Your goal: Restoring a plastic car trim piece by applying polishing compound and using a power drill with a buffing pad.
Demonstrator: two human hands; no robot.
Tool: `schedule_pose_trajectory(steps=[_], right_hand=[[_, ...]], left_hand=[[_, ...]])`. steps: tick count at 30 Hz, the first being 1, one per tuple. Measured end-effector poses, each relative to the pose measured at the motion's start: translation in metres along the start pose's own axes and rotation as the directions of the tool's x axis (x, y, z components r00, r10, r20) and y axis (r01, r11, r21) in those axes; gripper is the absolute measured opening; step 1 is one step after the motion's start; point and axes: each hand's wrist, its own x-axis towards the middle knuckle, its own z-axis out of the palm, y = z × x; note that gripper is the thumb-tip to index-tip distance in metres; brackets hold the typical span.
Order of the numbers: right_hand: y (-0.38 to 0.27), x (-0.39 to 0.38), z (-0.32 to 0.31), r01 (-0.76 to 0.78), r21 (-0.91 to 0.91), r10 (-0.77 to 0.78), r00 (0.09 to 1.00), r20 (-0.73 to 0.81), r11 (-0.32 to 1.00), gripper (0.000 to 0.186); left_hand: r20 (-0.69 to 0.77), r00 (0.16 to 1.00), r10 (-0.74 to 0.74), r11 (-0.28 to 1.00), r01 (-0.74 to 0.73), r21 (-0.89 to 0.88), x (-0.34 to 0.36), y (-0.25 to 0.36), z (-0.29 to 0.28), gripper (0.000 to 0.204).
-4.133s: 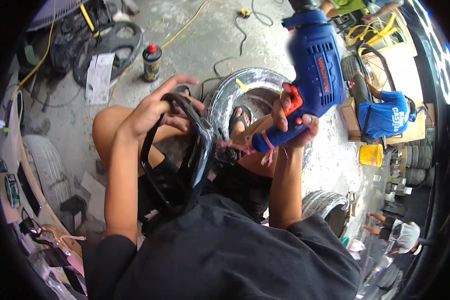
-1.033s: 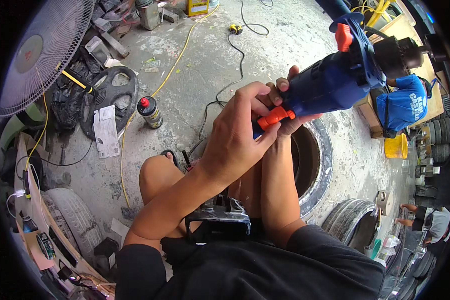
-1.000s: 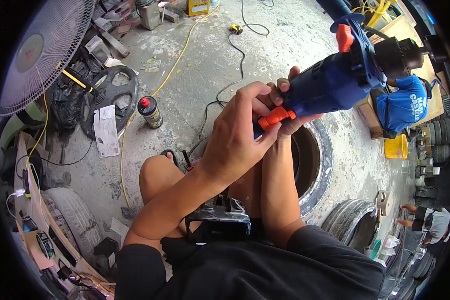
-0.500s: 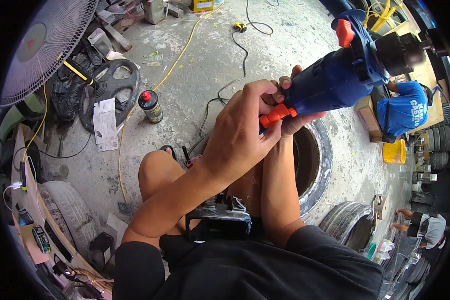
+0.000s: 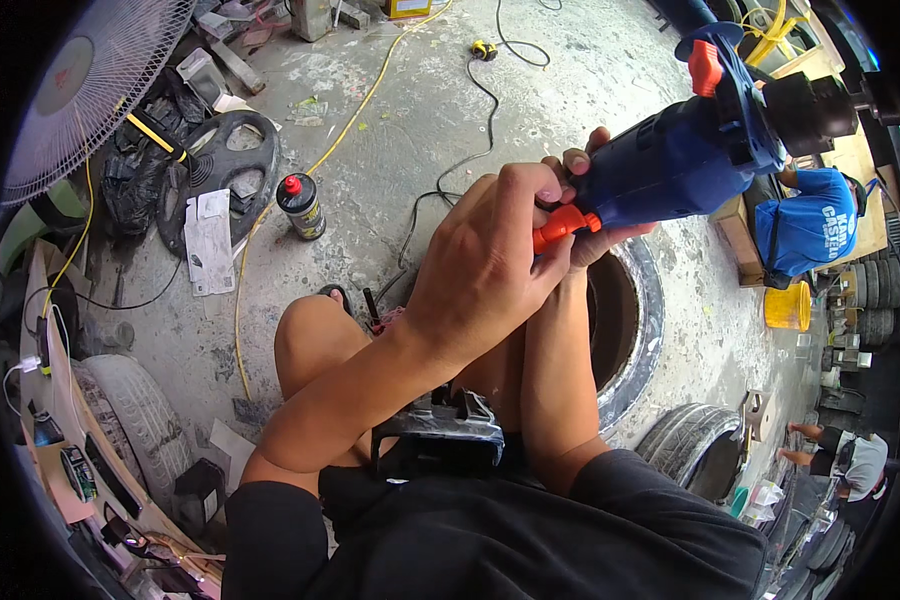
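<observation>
My left hand (image 5: 480,260) has its fingers closed on the red switch (image 5: 560,228) of a blue power drill (image 5: 645,170). My right hand (image 5: 610,238) is wrapped round the drill from behind; most of its palm is hidden. The drill lies tilted, its black chuck (image 5: 810,112) toward the upper right and a red knob (image 5: 705,68) on top. A glossy black plastic part (image 5: 440,440) rests on my lap. A tire (image 5: 630,370) lies on the floor behind my right forearm.
A fan (image 5: 80,80), a red-capped bottle (image 5: 300,210), cables (image 5: 370,80) and a black wheel-like disc (image 5: 255,135) are around me. A co-worker in blue (image 5: 800,215) is by a wooden bench at right; another person (image 5: 860,465) is lower right, near a tire (image 5: 680,440).
The black part was in my left hand earlier and is now on my lap. My left hand moved onto the drill, which swung from upright to tilted rightward. Lately only my fingers shifted slightly.
</observation>
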Motion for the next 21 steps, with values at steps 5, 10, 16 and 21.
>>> schedule_pose_trajectory(steps=[5,10,16,21], right_hand=[[-0.0012,-0.0002,-0.0007,-0.011,0.024,0.011,1.0,0.022,1.0,0.105],[0.0002,-0.0006,0.0019,-0.004,0.04,0.003,1.0,0.006,0.999,0.105],[-0.0014,0.0001,0.0069,-0.008,-0.045,0.005,0.999,-0.051,0.999,0.104],[0.0002,0.0009,0.0054,-0.004,-0.053,0.0,0.998,-0.065,0.999,0.104]], left_hand=[[0.009,1.0,-0.007,1.0,0.007,0.001,-0.0007,-0.0012,0.0001,0.048],[0.026,0.999,-0.025,0.998,0.027,-0.054,-0.0006,0.0006,-0.0047,0.049],[0.015,0.999,-0.052,0.992,0.054,-0.113,0.0002,-0.0024,-0.0032,0.052],[0.008,0.995,-0.099,0.993,0.099,-0.058,-0.0011,-0.0057,-0.0024,0.053]])
